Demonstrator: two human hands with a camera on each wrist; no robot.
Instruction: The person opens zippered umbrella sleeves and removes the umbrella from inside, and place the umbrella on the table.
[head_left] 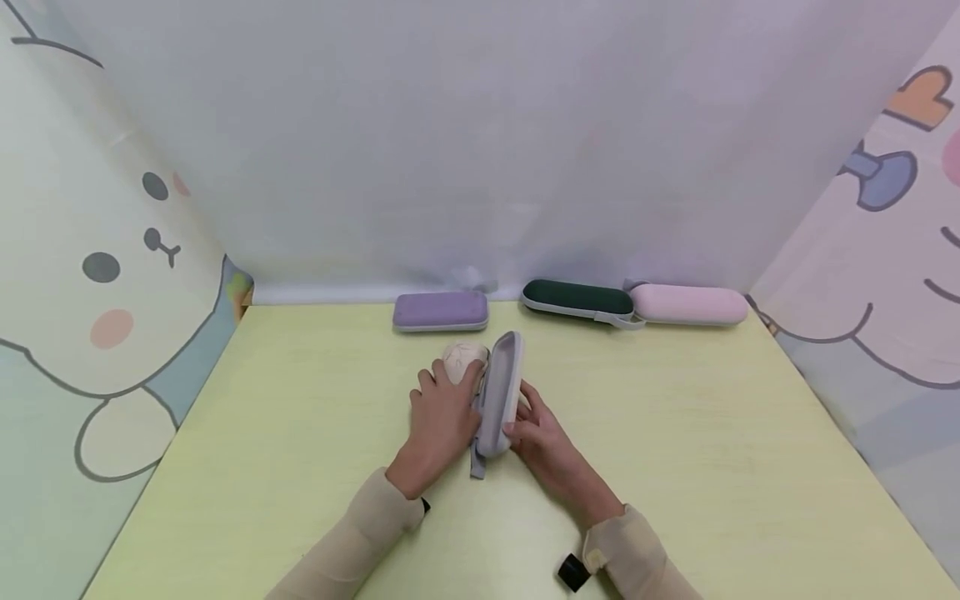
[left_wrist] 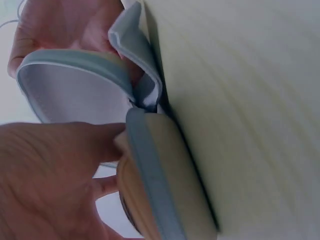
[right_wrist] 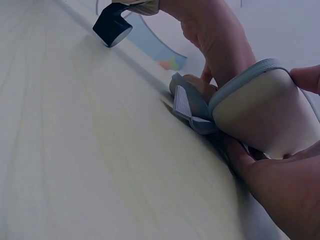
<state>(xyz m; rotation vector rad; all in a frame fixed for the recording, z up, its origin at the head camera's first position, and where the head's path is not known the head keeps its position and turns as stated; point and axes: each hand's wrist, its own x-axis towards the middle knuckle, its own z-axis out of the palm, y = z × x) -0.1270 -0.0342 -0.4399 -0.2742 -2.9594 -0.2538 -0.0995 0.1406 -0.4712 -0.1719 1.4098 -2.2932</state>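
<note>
An oblong cream case with grey edging lies opened lengthwise, its grey-lined lid [head_left: 498, 400] raised on the right. My right hand [head_left: 551, 442] holds that lid from outside, thumb on its rim. In the other half [left_wrist: 172, 170] sits a wrinkled cream bundle [head_left: 463, 357] that looks like folded fabric. My left hand [head_left: 444, 417] grips this bundle from above, its fingers curved over it and the thumb near the hinge side. A grey strap [head_left: 477, 464] hangs from the case's near end. Much of the bundle is hidden by the left hand.
Along the back of the pale yellow table [head_left: 315, 450] lie a purple case [head_left: 441, 311], a dark green case [head_left: 577, 297] with a grey strap, and a pink case [head_left: 688, 304]. Behind them hangs a white curtain [head_left: 480, 150]. A black device [head_left: 573, 572] sits at the right wrist.
</note>
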